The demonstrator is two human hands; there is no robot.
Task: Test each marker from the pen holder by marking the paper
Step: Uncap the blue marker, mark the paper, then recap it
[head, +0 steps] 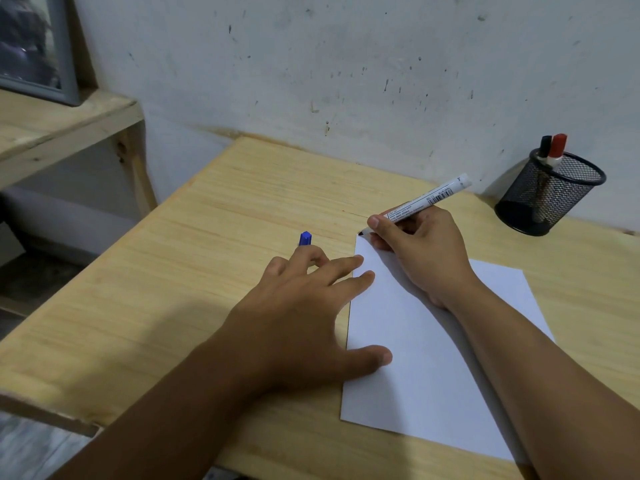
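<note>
A plain home study corner or modest workroom is suggested. A bare light-wood desk [214, 216] is pushed against a whitewashed wall [346, 64] that is scuffed and speckled with dark marks, and a rough timber shelf [62, 126] is fixed at the left with a grey-framed picture [34, 46] propped on it. Stationery is limited to a black mesh pen holder [550, 195] and a white sheet of paper [433, 358].

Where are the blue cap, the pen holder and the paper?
blue cap [305, 238]: head view, its top.
pen holder [554, 199]: head view, mesh wall.
paper [426, 368]: head view, bare middle.
</note>
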